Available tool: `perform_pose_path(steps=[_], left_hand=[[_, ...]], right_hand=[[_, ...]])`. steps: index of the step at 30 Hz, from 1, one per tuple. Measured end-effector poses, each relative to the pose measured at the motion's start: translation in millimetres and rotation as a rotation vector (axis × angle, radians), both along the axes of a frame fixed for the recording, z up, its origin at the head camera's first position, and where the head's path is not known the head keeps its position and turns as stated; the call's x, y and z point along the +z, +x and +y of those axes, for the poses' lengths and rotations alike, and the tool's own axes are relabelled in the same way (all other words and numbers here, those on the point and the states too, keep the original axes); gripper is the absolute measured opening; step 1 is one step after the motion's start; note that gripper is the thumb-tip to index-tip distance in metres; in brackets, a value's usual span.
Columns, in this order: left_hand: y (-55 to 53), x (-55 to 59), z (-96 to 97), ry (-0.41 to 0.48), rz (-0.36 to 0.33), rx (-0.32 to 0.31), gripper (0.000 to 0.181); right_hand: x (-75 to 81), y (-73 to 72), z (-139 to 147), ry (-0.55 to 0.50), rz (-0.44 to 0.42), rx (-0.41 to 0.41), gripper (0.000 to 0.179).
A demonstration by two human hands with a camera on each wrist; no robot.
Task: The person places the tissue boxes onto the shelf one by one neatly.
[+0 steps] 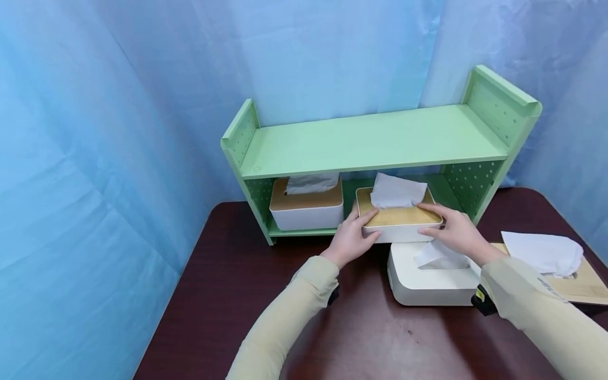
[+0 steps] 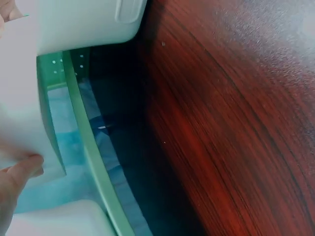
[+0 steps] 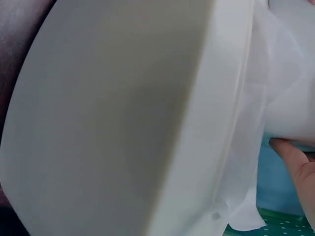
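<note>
Both hands grip a white tissue box [image 1: 394,232] with a wooden lid [image 1: 396,216] and a tissue sticking out of its top. My left hand [image 1: 350,237] holds its left end, thumb along the front edge. At the other end, my right hand [image 1: 458,232] has its fingers on the lid and its thumb at the front wall. In the head view the box overlaps the lower opening of a green shelf [image 1: 370,140]. An all-white tissue box [image 1: 437,287] stands on the table just below it, partly behind the right wrist.
Inside the shelf's lower level, at the left, sits another wooden-lidded tissue box [image 1: 307,214]. A wood-topped tissue box [image 1: 570,285] lies at the table's right, partly hidden by the right sleeve. Blue curtains [image 1: 157,105] surround the dark wooden table [image 1: 214,295].
</note>
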State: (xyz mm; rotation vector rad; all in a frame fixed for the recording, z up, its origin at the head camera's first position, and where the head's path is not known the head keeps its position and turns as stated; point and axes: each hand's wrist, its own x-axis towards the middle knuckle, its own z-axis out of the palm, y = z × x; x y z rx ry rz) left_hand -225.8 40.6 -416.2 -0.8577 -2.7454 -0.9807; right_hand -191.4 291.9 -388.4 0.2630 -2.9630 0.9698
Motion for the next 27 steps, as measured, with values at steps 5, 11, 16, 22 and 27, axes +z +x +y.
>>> perform_pose_path(steps=[5,11,16,22,27], left_hand=[[-9.0,-4.3,1.6,0.01,-0.056,0.014,0.052],[-11.3,-14.2,2.7,-0.019,-0.086,0.015,0.051],[-10.3,-19.8,4.8,-0.053,-0.054,0.017,0.05],[-10.2,-17.4,8.1,-0.096,-0.062,0.006,0.051],[-4.5,-14.5,3.2,-0.158,0.025,-0.028,0.052]], right_hand=[[-6.3,-9.6,0,-0.021,0.032,-0.008,0.06],[-16.8,-12.7,-1,-0.001,-0.014,-0.026,0.06],[-20.2,-10.8,-4,0.0,-0.004,-0.028,0.059],[-17.6,-9.1,-2,0.04,0.044,0.031,0.058],[-13.5,-0.1,1,0.1,0.048,0.047,0.061]])
